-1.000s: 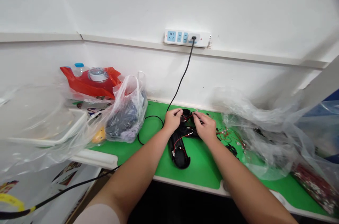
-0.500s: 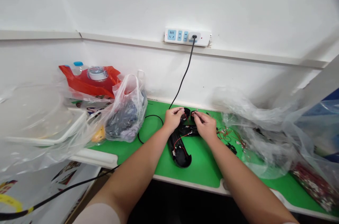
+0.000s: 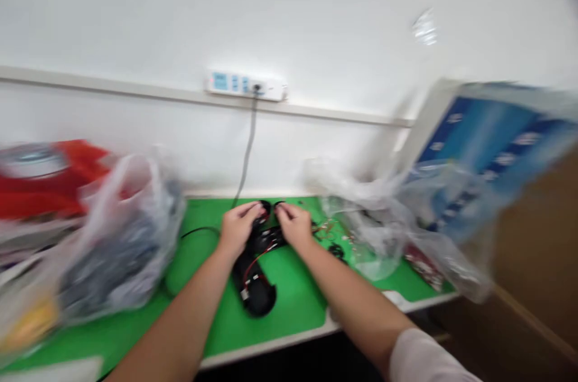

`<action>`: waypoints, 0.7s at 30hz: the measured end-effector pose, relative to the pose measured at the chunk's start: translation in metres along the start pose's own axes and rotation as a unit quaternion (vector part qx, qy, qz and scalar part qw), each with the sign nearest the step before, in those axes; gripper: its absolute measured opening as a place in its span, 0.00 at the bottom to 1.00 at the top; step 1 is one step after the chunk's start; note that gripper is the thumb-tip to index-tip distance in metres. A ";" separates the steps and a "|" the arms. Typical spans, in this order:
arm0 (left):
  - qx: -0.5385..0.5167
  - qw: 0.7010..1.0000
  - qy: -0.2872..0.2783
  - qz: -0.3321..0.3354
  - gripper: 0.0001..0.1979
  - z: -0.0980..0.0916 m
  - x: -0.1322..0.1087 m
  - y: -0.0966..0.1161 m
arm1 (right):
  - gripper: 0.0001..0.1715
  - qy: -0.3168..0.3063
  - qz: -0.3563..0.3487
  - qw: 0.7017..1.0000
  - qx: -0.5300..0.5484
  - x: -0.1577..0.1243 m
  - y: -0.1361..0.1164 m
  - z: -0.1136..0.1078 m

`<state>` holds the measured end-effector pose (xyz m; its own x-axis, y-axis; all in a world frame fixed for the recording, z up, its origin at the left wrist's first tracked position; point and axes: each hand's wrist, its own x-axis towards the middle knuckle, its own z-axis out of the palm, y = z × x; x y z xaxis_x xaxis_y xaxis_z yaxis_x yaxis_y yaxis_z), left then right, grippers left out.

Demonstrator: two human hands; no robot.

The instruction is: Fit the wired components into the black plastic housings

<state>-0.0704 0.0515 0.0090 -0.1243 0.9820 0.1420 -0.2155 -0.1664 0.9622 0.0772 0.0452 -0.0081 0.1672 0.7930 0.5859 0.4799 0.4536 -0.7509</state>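
At the far side of the green tabletop, my left hand (image 3: 237,228) is closed at a rounded black plastic casing end (image 3: 264,209), with a bit of red beside its fingertips. My right hand (image 3: 294,224) is closed against a second small black casing piece (image 3: 279,204), close to the first. Motion blur hides the exact grip of both. Nearer to me lies a long black casing half (image 3: 261,301) with a rounded end and its hollow side up. A red wire (image 3: 255,261) curves over it. Another black part (image 3: 271,239) lies crosswise between my hands.
A white power strip (image 3: 235,83) is fixed to the wall with a black cable (image 3: 250,147) plugged in. Plastic bags (image 3: 121,243) crowd the left. Loose thin wires (image 3: 326,227), small black parts (image 3: 336,251) and a clear plastic bag (image 3: 383,234) lie on the right.
The view has swung right, so the bench contents appear farther left and a blue panel shows at right. Both hands stay at the black casing pieces, fingers now closer around them.
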 end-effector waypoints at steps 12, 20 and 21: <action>0.012 0.999 0.033 -0.018 0.10 0.011 0.008 0.010 | 0.12 -0.100 -0.075 0.992 0.006 0.011 -0.003 0.009; 0.026 0.999 0.038 0.023 0.12 0.011 0.015 0.004 | 0.16 -0.098 -0.010 0.995 -0.019 0.018 0.007 0.004; 0.027 0.999 0.014 0.021 0.13 0.011 0.011 0.005 | 0.16 -0.097 0.012 0.995 -0.021 0.016 0.008 0.002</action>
<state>-0.0623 0.0628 0.0184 -0.1604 0.9710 0.1771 -0.1561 -0.2021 0.9668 0.0817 0.0629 -0.0051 0.0109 0.8691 0.4945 0.5138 0.4194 -0.7484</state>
